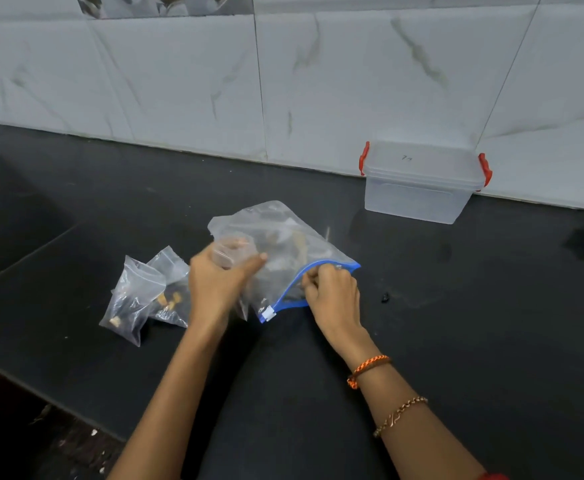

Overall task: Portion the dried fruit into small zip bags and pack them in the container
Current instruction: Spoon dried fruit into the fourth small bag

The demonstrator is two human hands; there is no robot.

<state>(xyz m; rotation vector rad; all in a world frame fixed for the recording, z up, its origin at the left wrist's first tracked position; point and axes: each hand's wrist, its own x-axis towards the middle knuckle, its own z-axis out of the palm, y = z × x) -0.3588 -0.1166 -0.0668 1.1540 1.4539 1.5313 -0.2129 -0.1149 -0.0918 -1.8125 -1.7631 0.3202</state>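
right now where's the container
In the head view, the container sits far right on the counter against the tiled wall, lid on, beyond the big bag.

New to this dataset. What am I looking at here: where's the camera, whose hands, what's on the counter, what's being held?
There is no robot: a person works bare-handed, and the single picture comes from a wide-angle camera worn on their head, looking forward and down.

The left hand grips a small clear bag against the large zip bag, which holds dried fruit. The right hand pinches that bag's blue zip edge, which gapes open.

On the dark counter, two filled small bags lie to the left of the hands. The clear container with red clips stands at the back against the tiled wall, lid on. A small dark piece lies loose to the right of the big bag.
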